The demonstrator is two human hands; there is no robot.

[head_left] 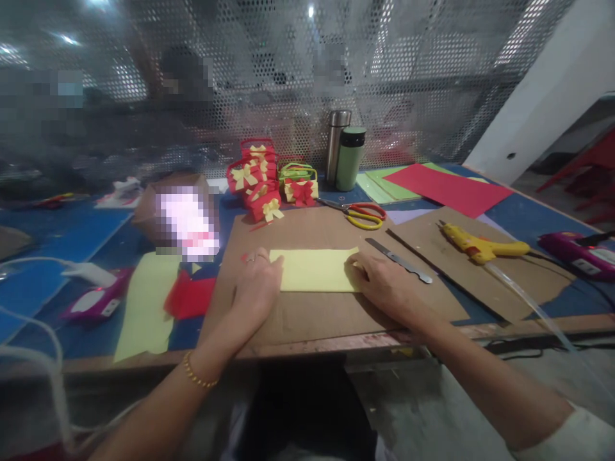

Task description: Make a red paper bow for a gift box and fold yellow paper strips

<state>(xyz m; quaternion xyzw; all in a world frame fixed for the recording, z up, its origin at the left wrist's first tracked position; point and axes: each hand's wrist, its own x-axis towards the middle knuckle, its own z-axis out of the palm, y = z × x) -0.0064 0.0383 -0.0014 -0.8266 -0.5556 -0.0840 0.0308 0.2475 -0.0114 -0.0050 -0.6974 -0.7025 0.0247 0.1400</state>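
A folded sheet of pale yellow paper [314, 270] lies flat on a brown cardboard sheet [298, 320] in front of me. My left hand [258, 282] grips its left end, thumb along the edge and fingers curled. At the opposite end, my right hand [379, 278] pinches the paper near its upper right corner, with some fingertips hidden. Just beyond the right hand rests a flat grey metal blade [398, 260]. Scissors [365, 214] with red and yellow handles lie at the cardboard's far edge.
Small red paper baskets with bows [259, 173] stand at the back beside two bottles [350, 160]. A yellow glue gun [480, 243] lies right, near red paper [449, 187]. To the left are a yellow strip [147, 307], red paper [192, 296] and a purple power strip [98, 301].
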